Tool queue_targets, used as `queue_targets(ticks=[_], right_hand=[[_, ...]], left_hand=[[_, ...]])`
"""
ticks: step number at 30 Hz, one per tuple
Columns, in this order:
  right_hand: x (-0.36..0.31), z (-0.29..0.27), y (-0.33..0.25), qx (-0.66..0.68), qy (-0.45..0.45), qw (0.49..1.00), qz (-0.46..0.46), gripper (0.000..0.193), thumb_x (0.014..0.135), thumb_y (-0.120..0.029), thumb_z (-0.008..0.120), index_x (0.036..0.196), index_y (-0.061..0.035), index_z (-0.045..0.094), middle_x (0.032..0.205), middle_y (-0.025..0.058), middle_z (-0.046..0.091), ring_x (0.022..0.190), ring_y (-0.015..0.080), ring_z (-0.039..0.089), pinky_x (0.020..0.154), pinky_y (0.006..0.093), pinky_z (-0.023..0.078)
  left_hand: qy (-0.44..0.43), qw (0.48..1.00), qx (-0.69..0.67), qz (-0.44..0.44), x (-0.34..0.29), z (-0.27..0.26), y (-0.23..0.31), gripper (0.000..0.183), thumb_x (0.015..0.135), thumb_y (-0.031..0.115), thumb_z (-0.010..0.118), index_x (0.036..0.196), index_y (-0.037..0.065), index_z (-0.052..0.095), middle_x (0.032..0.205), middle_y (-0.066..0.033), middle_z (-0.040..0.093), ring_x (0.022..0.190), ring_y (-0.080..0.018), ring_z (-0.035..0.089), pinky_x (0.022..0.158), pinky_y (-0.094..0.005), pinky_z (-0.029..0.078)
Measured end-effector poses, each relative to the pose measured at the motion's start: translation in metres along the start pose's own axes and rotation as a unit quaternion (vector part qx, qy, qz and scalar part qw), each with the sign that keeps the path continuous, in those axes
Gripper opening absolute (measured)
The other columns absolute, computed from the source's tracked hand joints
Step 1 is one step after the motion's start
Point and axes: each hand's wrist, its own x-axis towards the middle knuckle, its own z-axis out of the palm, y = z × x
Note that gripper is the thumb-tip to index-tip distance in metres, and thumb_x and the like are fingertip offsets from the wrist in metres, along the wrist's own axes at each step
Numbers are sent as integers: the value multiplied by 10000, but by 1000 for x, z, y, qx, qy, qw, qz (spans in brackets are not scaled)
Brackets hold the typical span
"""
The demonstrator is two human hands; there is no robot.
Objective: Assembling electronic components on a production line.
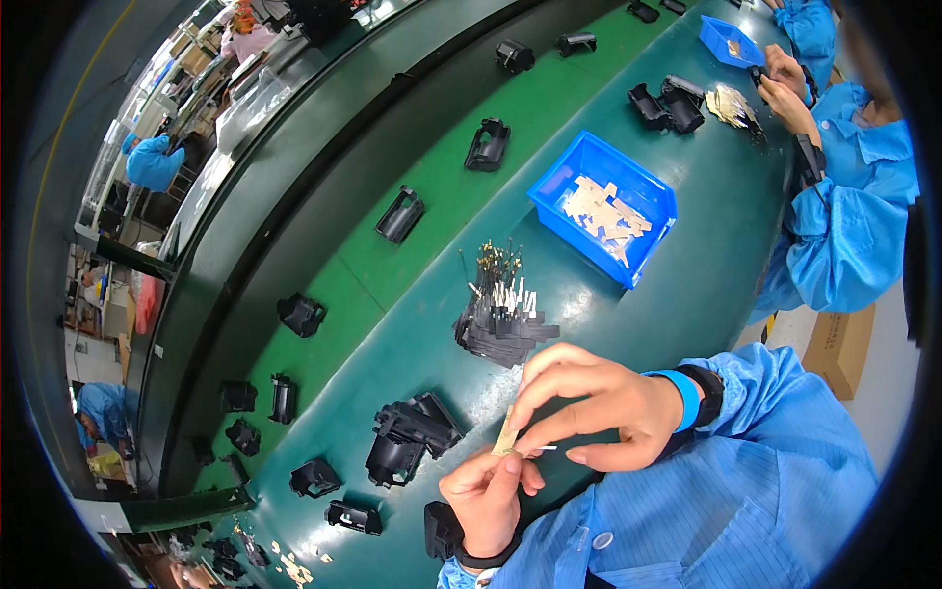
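In front of my body, my left hand [488,503] pinches the lower end of a small tan strip [506,435] between thumb and fingers. My right hand [606,407], with a blue band at the wrist, bends its fingers onto the same strip from the right. A thin white piece [546,449] pokes out between the two hands; what it belongs to is hidden. Just beyond my hands lies a pile of flat black parts [505,329] with thin wires and white ends. To the left rests a cluster of black plastic housings [404,442].
A blue bin [653,263] of tan strips stands farther up the green table. More black housings [400,214] are spread along the green belt on the left. At the far right a co-worker's hands [785,93] handle a dark part near another blue bin [726,41].
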Motion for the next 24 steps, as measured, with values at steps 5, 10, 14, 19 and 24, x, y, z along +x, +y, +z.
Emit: queue_targets(ticks=[5,10,14,19,24], right_hand=[[-4,4,7,-37,12,999,36,259,782,-99,634,1027,-15,624,1079,126,554,962,293,526,837,373,416],[-12,14,13,19,3,996,86,214,821,-130,610,998,-13,601,952,97,553,791,236,575,679,318,477],[-13,14,17,-8,18,996,89,184,815,-132,618,962,-21,617,885,83,565,733,237,576,632,317,476],[-11,6,11,28,10,991,128,140,823,-143,617,897,-25,616,814,69,567,699,205,570,602,305,464],[-12,5,14,132,-78,963,220,109,842,-131,584,857,-25,602,758,65,556,678,170,563,584,288,454]], left_hand=[[-39,994,99,14,-2,-6,3,121,851,-9,561,909,-92,627,792,-164,632,575,-159,585,496,-243,462],[-62,993,96,-7,-1,-2,7,135,853,-12,554,940,-83,629,795,-162,632,575,-154,585,489,-235,465],[-36,996,64,-40,-1,-1,8,155,862,10,557,975,-74,620,809,-163,629,574,-152,585,486,-232,464],[-11,1000,7,-15,1,-5,-4,141,860,40,576,945,-68,610,796,-128,613,571,-137,563,500,-222,452],[-18,999,42,-3,1,-8,-4,136,837,62,616,930,-37,611,781,-84,573,623,-115,516,558,-232,423]])
